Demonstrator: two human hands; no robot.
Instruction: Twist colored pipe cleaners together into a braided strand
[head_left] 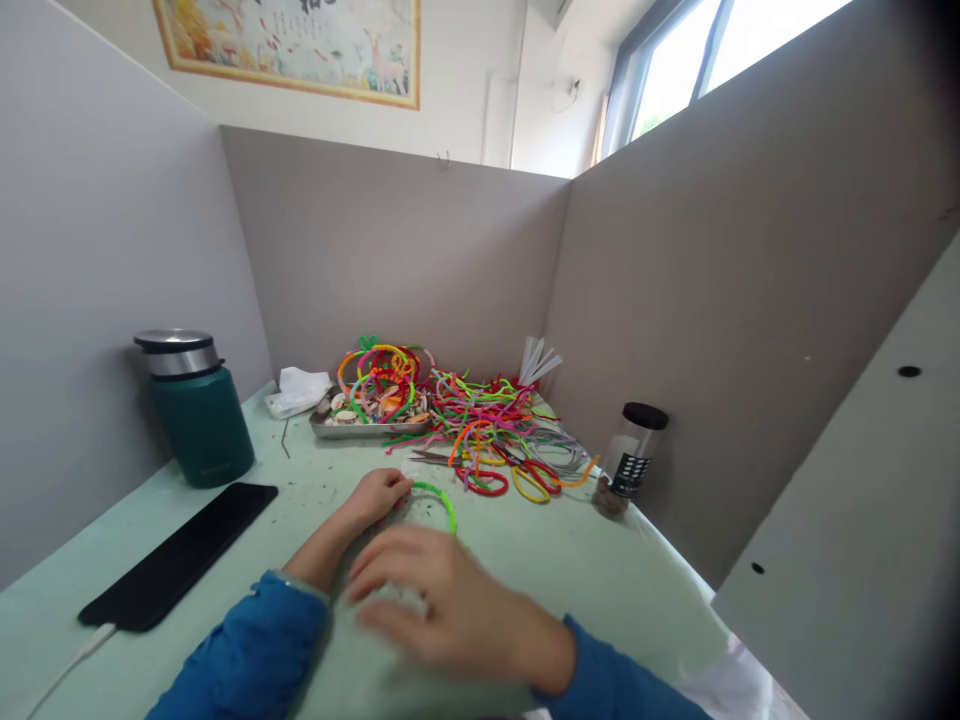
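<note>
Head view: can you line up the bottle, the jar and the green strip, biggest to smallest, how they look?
1. Bottle
2. Jar
3. Green strip, counting only what shows; the right hand may hide some.

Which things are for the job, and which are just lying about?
Probably for the job:
bright green fuzzy stem in left hand
multicoloured fuzzy stem pile
metal-bladed scissors

Probably lying about:
dark green metal-topped bottle
flat black device
clear black-lidded jar

Fuzzy bright-green stem (448,504), curved in an arc (lower end hidden), upper end in the left hand (381,494).
</note>
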